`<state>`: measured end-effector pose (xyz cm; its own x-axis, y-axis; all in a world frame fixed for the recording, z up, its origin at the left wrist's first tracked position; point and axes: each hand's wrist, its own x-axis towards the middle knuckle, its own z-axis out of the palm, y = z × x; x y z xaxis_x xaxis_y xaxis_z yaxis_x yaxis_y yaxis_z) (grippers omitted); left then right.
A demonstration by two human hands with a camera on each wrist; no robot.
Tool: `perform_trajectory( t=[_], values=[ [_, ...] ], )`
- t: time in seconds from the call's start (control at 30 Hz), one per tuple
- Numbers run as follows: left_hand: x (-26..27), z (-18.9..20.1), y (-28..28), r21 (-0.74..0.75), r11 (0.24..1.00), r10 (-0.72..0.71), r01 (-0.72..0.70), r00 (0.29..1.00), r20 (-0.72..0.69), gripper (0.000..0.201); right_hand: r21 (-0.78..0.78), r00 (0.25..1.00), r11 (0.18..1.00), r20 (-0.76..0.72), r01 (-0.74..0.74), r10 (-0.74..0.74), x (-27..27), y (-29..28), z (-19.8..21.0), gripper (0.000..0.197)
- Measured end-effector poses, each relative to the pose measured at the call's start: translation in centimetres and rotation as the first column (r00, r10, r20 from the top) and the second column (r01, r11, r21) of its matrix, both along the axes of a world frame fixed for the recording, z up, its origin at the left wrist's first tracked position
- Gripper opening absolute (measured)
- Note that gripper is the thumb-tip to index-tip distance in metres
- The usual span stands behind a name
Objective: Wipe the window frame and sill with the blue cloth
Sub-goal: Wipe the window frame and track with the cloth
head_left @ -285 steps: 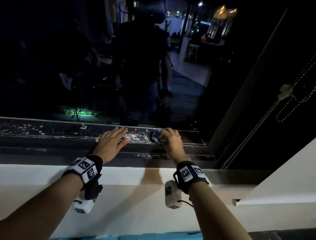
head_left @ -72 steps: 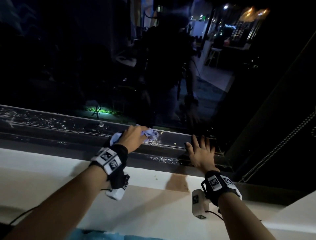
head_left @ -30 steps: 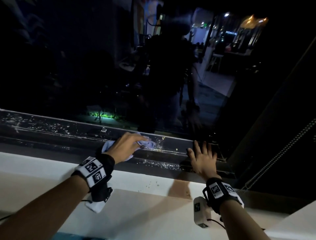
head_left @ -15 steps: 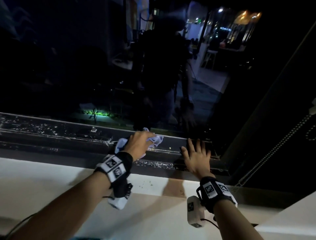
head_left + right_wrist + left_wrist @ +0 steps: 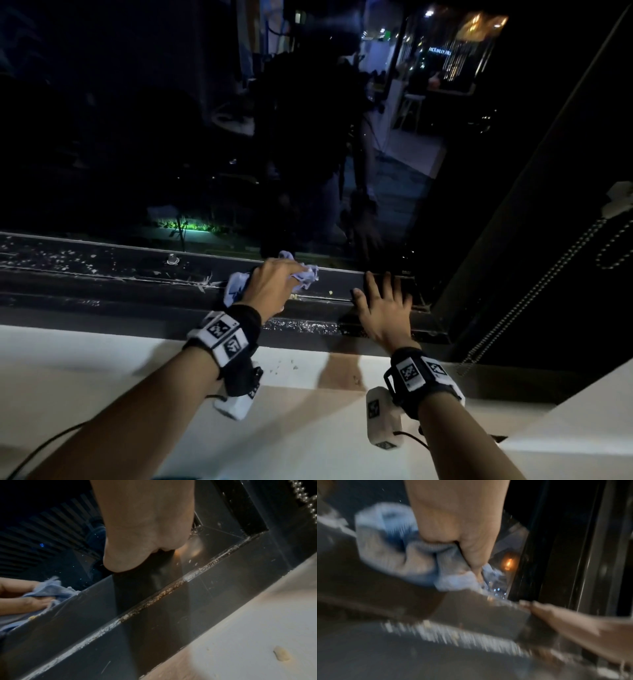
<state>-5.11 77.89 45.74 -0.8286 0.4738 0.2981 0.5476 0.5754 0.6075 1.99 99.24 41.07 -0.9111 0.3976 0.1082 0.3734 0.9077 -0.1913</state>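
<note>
My left hand (image 5: 274, 284) grips the crumpled blue cloth (image 5: 306, 274) and presses it on the dark window frame track (image 5: 102, 270), close to the glass. The left wrist view is blurred and shows the blue cloth (image 5: 412, 561) bunched under my left hand (image 5: 458, 527). My right hand (image 5: 383, 301) lies flat with fingers spread on the track a little to the right, near the frame's right corner. From the right wrist view the cloth (image 5: 51, 589) shows at the far left. White grit lies along the track's ridge (image 5: 154, 597) and on its left part.
The white sill (image 5: 102, 370) runs below the track and carries a few crumbs (image 5: 284, 365). A bead chain (image 5: 534, 287) hangs at the right beside the dark vertical frame post (image 5: 513, 192). A small screw (image 5: 172, 259) stands on the track to the left. The glass is dark with reflections.
My left hand has slid the cloth rightward along the track over the last second, closer to my right hand. The right hand has stayed flat in place.
</note>
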Motion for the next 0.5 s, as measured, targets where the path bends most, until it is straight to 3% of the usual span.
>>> perform_trajectory(
  t=[0.07,0.13,0.2,0.3,0.4,0.5],
  values=[
    [0.1,1.0,-1.5,0.095,0.987,-0.147,0.129,0.964,0.220,0.026,-0.003,1.000,1.000,0.001,-0.003,0.003,0.1,0.1,0.0,0.097],
    [-0.1,1.5,-2.8,0.180,0.971,-0.210,0.159,0.926,0.312,0.028,-0.004,1.000,1.000,-0.006,-0.001,0.001,0.1,0.0,0.0,0.097],
    [-1.2,1.2,-3.2,0.236,0.971,-0.087,0.036,0.974,0.210,0.030,0.000,1.000,1.000,-0.013,0.002,-0.002,0.0,-0.1,-0.1,0.097],
    [-2.6,-0.2,-1.4,0.172,0.982,0.078,-0.075,0.997,-0.008,0.035,-0.008,1.000,1.000,-0.017,-0.002,0.002,0.0,-0.1,0.0,0.097],
    [-2.5,-2.1,1.9,0.005,1.000,0.020,-0.020,0.985,-0.169,0.033,0.000,1.000,1.000,-0.005,0.003,-0.003,0.0,0.0,0.0,0.097],
    [-2.2,-2.9,4.3,-0.024,1.000,-0.008,0.003,0.984,-0.177,0.017,-0.003,1.000,1.000,-0.013,0.007,-0.007,-0.1,0.0,-0.1,0.096]
  ],
)
